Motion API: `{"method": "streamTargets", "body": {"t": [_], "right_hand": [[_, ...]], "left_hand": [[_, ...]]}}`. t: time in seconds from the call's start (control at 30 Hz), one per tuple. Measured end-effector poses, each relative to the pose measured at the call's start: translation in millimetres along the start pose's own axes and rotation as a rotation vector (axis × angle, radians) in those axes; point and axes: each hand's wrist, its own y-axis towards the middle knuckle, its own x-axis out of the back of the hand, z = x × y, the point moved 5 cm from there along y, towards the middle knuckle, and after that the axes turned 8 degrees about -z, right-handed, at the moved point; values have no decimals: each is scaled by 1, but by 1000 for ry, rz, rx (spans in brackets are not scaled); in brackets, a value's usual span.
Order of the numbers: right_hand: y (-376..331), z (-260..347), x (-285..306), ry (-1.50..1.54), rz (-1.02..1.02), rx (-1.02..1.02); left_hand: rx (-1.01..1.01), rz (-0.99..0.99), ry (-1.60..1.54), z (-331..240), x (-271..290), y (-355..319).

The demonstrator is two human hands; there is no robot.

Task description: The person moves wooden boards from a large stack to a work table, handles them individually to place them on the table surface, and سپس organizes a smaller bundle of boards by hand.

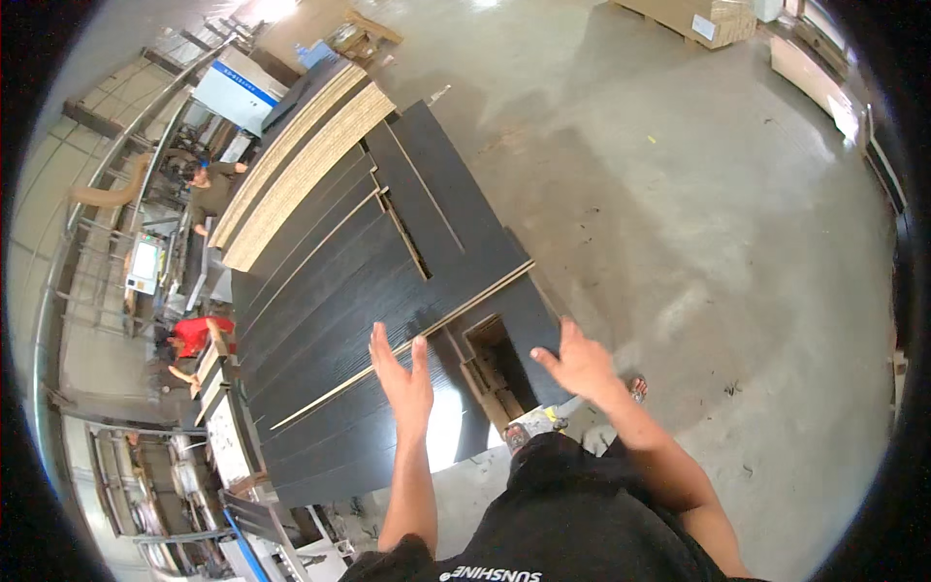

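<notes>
My left hand is raised over a broad layer of black boards, thumb and fingers apart, holding nothing. To its right, my right hand is also open and bare, level with the boards' right edge. Between and beyond my hands, a long, narrow strip with pale edges lies slantwise across the boards. A rectangular gap in the layer opens between my two hands, with brown pieces along its left side. Whether either hand touches a board cannot be made out.
Thick stacks of boards with pale edges stand at the far left. Two people, one in a red shirt and one in a dark shirt, are beside machinery on the left. Concrete floor stretches right; a cardboard-covered pallet load stands far off.
</notes>
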Motion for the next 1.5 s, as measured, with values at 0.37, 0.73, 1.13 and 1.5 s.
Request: {"method": "streamTargets", "body": {"t": [0.37,0.73,1.13,1.5], "right_hand": [[37,-34,62,13,461,199],[198,-164,60,770,775,433],[508,-55,122,1089,703,-344],[670,123,22,1064,865,-295]], "left_hand": [[-186,-44,341,-184,-145,-4],[-106,69,-289,-272,-268,-12],[952,-183,-1219,-237,-389,33],[1168,-1242,-1511,-181,-388,144]]}}
